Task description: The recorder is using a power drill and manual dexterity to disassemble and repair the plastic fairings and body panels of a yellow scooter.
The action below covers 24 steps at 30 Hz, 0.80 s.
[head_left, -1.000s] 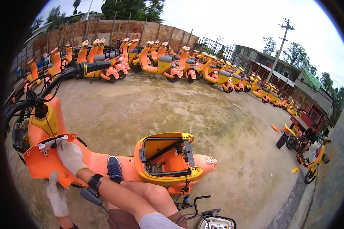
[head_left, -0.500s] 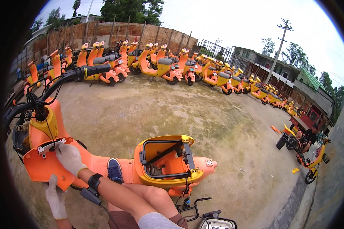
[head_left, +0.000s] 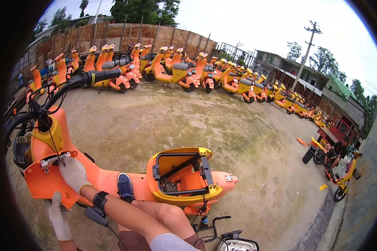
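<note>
An orange scooter front panel [head_left: 46, 180] is tilted away from the scooter's yellow steering column [head_left: 50, 136]. A metal bracket [head_left: 49, 162] and thin black cable [head_left: 53, 144] show at its top edge. My left hand [head_left: 58, 216], in a whitish glove, is closed on the panel's lower edge, most fingers hidden behind it. My gloved right hand [head_left: 74, 173] is beside the bracket, fingers bent together near the cable's lower end. What those fingertips hold is hidden. My shoe [head_left: 125, 186] rests on the scooter's orange footboard [head_left: 107, 180].
The scooter's open yellow seat compartment [head_left: 178, 196] lies right of my leg. A detached seat-like part [head_left: 238, 244] is at the bottom edge. Handlebars [head_left: 100, 76] reach over the upper left. Rows of scooters [head_left: 176, 71] line the wall, and a person [head_left: 339, 148] sits by another scooter.
My right hand has shifted slightly left and down along the panel's top edge. The panel and my left hand have barely moved.
</note>
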Each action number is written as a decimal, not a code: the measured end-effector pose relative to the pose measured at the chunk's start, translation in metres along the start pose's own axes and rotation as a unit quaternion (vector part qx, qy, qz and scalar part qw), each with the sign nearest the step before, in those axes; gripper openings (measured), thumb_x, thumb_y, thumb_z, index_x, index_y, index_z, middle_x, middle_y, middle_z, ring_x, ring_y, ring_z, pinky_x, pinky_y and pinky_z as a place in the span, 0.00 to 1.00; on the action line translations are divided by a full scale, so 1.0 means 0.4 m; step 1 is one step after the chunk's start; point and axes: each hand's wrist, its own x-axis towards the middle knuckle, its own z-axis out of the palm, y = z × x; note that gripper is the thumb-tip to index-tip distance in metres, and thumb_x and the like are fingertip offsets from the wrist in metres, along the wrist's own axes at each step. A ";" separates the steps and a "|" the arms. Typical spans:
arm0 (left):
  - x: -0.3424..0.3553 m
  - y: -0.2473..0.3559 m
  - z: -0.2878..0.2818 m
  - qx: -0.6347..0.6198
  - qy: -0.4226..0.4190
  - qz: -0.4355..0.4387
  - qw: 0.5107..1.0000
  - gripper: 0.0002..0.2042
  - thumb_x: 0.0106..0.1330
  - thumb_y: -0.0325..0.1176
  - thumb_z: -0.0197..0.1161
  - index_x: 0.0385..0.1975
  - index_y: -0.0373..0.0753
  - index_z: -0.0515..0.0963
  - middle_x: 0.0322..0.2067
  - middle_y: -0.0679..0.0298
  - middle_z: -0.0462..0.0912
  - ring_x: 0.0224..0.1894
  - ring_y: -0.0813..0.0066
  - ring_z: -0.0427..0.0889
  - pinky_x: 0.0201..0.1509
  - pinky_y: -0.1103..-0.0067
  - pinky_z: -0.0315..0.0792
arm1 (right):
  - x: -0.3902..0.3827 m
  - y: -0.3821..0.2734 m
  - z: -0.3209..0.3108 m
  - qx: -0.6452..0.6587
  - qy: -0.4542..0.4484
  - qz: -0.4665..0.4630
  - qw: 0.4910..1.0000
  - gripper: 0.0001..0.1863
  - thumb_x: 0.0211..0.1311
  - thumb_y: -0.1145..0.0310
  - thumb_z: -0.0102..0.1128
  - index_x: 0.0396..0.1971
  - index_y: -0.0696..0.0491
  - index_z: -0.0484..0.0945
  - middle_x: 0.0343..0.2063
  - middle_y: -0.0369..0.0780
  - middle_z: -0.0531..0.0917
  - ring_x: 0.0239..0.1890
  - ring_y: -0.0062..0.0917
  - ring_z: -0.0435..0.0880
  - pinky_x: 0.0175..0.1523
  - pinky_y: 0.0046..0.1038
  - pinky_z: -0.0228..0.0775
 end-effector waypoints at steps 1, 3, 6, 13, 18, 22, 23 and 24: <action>-0.004 0.003 0.006 0.000 0.000 0.001 1.000 0.29 0.66 0.38 0.65 0.63 0.38 0.63 0.41 0.63 0.78 0.28 0.80 0.79 0.20 0.83 0.71 | 0.001 0.000 0.003 0.000 0.000 -0.001 1.000 0.14 0.64 0.61 0.52 0.35 0.56 0.81 0.30 0.52 0.83 0.36 0.48 0.83 0.43 0.47 0.74; -0.008 0.004 0.021 0.012 0.022 0.010 1.000 0.28 0.66 0.36 0.65 0.63 0.38 0.63 0.40 0.63 0.79 0.28 0.80 0.79 0.19 0.83 0.70 | 0.004 0.002 0.006 -0.005 -0.008 0.018 1.000 0.14 0.64 0.61 0.52 0.36 0.56 0.80 0.30 0.52 0.83 0.36 0.48 0.83 0.43 0.48 0.74; 0.003 -0.022 -0.001 0.018 0.044 0.023 0.999 0.28 0.66 0.35 0.64 0.63 0.38 0.63 0.39 0.63 0.79 0.27 0.79 0.79 0.19 0.83 0.69 | -0.005 -0.021 0.006 0.003 -0.009 0.028 1.000 0.14 0.65 0.62 0.51 0.37 0.56 0.79 0.31 0.53 0.83 0.36 0.49 0.83 0.43 0.49 0.74; -0.007 -0.008 0.028 0.037 0.067 0.052 0.996 0.27 0.65 0.34 0.66 0.62 0.37 0.64 0.38 0.62 0.79 0.25 0.78 0.78 0.17 0.83 0.68 | 0.008 0.002 0.029 0.028 -0.002 0.004 1.000 0.14 0.65 0.63 0.50 0.37 0.58 0.78 0.30 0.54 0.83 0.36 0.50 0.82 0.43 0.49 0.74; 0.008 -0.018 0.003 0.053 0.049 0.042 0.997 0.26 0.63 0.34 0.67 0.60 0.37 0.65 0.37 0.61 0.80 0.22 0.78 0.78 0.14 0.83 0.68 | 0.018 0.012 0.037 0.012 -0.011 -0.022 1.000 0.14 0.65 0.63 0.51 0.35 0.59 0.77 0.28 0.55 0.82 0.34 0.51 0.82 0.41 0.50 0.72; 0.011 -0.010 -0.007 0.054 0.044 0.035 0.997 0.26 0.63 0.34 0.67 0.59 0.37 0.65 0.37 0.61 0.80 0.21 0.78 0.78 0.14 0.83 0.68 | 0.009 -0.003 0.032 0.000 -0.015 -0.024 1.000 0.13 0.65 0.63 0.51 0.34 0.59 0.77 0.28 0.55 0.81 0.34 0.51 0.81 0.40 0.50 0.72; 0.005 -0.004 0.009 0.041 0.054 0.040 0.997 0.26 0.63 0.34 0.67 0.58 0.37 0.66 0.37 0.61 0.80 0.21 0.78 0.78 0.14 0.83 0.68 | 0.008 -0.002 0.029 0.008 -0.015 -0.021 1.000 0.13 0.65 0.63 0.51 0.35 0.58 0.77 0.28 0.55 0.81 0.34 0.51 0.81 0.40 0.50 0.72; 0.003 -0.002 0.018 0.028 0.064 0.044 0.997 0.25 0.63 0.34 0.67 0.57 0.37 0.66 0.37 0.61 0.80 0.20 0.77 0.78 0.14 0.83 0.68 | 0.006 -0.001 0.028 0.016 -0.016 -0.018 1.000 0.13 0.64 0.63 0.51 0.36 0.58 0.77 0.28 0.55 0.81 0.35 0.51 0.81 0.41 0.50 0.72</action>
